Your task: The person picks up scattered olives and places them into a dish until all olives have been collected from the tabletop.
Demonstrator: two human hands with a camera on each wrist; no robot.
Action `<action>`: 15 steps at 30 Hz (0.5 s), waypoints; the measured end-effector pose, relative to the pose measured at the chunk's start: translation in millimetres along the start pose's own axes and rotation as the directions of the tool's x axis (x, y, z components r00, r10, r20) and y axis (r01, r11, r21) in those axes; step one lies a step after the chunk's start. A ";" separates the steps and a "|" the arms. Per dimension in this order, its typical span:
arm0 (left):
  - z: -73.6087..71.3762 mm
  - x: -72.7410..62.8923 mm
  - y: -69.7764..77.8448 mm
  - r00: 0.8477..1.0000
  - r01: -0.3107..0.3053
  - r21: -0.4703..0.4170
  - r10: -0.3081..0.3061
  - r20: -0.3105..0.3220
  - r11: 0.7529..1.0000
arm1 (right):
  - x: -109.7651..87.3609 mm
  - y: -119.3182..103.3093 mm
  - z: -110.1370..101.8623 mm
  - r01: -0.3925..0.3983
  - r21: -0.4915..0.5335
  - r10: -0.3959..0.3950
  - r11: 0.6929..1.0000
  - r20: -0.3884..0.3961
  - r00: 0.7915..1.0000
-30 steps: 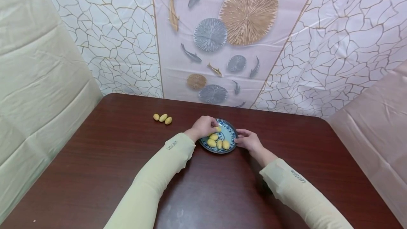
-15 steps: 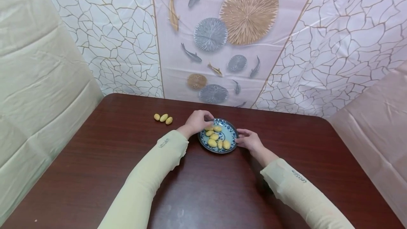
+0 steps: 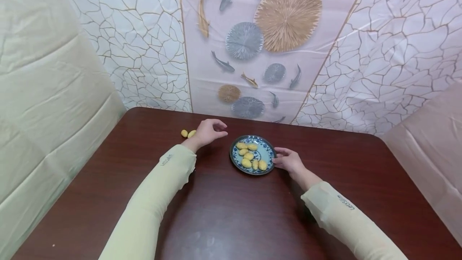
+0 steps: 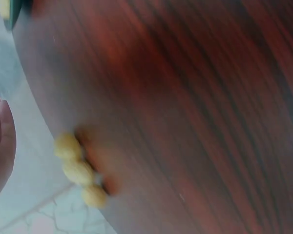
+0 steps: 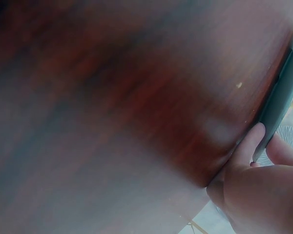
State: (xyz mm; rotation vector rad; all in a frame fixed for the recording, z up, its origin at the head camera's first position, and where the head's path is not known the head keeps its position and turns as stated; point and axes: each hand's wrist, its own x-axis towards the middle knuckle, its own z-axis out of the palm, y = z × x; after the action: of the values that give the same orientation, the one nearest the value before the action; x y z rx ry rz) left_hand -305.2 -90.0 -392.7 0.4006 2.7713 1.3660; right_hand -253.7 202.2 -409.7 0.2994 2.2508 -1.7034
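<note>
Shows blue patterning on plate, yellow on its pieces. Runs reddish-brown across counter, gold-and-grey-printed on twelve-o'clock panel.

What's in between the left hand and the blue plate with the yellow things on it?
Nothing but bare brown tabletop shows between the left hand and the plate. You can see that in the head view.

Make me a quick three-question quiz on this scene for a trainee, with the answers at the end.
1. True or false: the right hand grips the plate by its edge.
2. How many yellow pieces lie off the plate in the left wrist view?
3. What does the left hand hold? A) the plate; B) a yellow piece; C) nothing.

Key: 1. True. 2. Three. 3. C.
</note>
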 end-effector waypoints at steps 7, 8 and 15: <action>-25.2 -6.8 -17.9 0.995 0.038 -0.023 -0.040 -0.094 0.999 | -0.7 0.6 -0.6 -0.013 0.010 0.013 1.000 0.002 1.000; -28.0 -7.3 -20.7 0.993 0.035 -0.024 -0.037 -0.112 0.999 | -0.6 0.5 -0.8 -0.016 0.006 0.016 1.000 -0.001 1.000; -46.5 -14.0 -36.4 0.981 0.069 -0.016 -0.070 -0.183 0.998 | -0.3 -0.7 -1.0 -0.016 -0.004 0.016 1.000 0.000 1.000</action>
State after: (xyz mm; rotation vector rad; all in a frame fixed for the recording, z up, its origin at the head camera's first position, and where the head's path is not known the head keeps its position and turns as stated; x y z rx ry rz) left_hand -305.9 -150.6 -393.9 0.1838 2.8897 1.4702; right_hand -253.7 203.0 -408.7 0.3158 2.2458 -1.6912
